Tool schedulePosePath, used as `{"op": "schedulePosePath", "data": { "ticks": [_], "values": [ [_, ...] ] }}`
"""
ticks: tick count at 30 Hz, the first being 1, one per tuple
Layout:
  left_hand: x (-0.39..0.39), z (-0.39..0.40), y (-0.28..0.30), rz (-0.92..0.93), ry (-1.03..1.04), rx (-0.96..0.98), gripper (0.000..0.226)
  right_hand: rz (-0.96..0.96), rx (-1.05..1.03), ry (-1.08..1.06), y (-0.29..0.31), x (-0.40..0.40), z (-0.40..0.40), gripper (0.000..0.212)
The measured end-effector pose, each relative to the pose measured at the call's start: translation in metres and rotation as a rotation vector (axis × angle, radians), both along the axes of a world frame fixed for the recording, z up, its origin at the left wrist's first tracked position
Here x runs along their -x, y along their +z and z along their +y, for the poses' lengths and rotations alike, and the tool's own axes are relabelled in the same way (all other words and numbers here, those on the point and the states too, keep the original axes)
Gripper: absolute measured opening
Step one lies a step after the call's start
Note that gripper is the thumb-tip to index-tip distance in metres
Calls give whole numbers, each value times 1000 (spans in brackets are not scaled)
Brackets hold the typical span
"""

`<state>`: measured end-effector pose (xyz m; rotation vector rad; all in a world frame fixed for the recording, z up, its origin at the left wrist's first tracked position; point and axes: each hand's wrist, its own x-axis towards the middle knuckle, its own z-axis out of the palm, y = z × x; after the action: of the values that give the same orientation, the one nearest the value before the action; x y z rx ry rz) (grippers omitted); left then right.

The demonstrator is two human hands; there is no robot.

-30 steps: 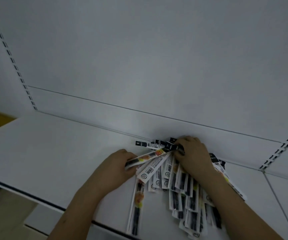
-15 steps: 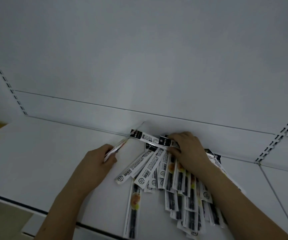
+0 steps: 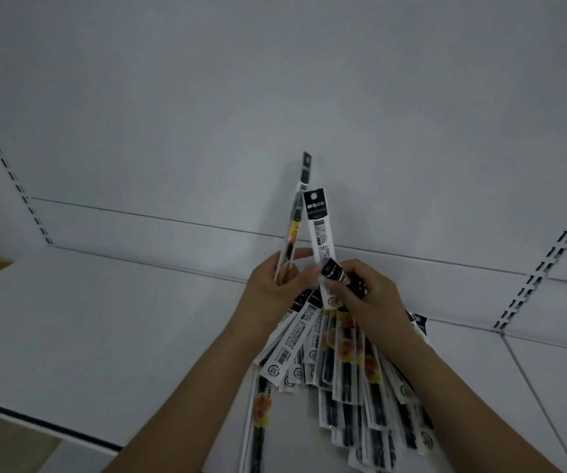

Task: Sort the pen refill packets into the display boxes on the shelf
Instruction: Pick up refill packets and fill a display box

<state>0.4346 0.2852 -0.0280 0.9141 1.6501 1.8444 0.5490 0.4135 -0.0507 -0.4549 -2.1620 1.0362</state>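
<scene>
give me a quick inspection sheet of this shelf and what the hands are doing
surface: white shelf, dark front edge, bare to the left.
job's things: fanned packets lying on the shelf; one packet and a second packet raised upright; no display boxes in view.
clutter: nothing seen.
hands: left hand grips the first raised packet; right hand pinches the top ends of the fan and the second packet.
cables: nothing seen.
surroundings: white back panel, slotted uprights at both sides.
</scene>
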Motion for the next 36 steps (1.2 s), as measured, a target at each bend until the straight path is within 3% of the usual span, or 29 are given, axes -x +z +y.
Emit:
{"op": "schedulePosePath", "data": {
  "ticks": [5, 9, 12, 14, 16, 19, 24, 27, 29, 32, 36],
  "values": [
    [-4, 17, 3, -140, 51, -34, 15, -98, -267, -29, -6, 3, 4, 19],
    [5, 17, 2, -201, 94, -76, 12, -68, -532, -99, -9, 4, 14, 35],
    [13, 13, -4, -146, 84, -84, 10, 94, -303, -137, 5, -2, 11, 18],
    [16, 12, -13, 4, 92, -22, 15, 241, -154, -152, 21, -9, 6, 2],
    [14, 13, -20, 117, 78, 24, 20, 358, -19, -166, 34, -16, 4, 6],
    [7, 14, -26, 115, -11, 14, 21, 433, 151, -117, 41, -19, 4, 15],
    [-4, 15, -30, 200, -128, -7, 19, 174, -53, -170, 20, -5, 4, 19],
    [-9, 17, -36, 252, -185, 23, 26, 139, -231, -204, 15, 1, 5, 17],
    [-9, 18, -38, 232, -205, 28, 28, 158, -162, -152, 18, -1, 2, 8],
    [-9, 21, -40, 240, -180, 65, 39, 141, -40, -85, 20, -6, -2, 35],
    [-10, 22, -41, 288, -149, 80, 35, 222, -72, 111, 21, -8, -7, 56]
  ]
}}
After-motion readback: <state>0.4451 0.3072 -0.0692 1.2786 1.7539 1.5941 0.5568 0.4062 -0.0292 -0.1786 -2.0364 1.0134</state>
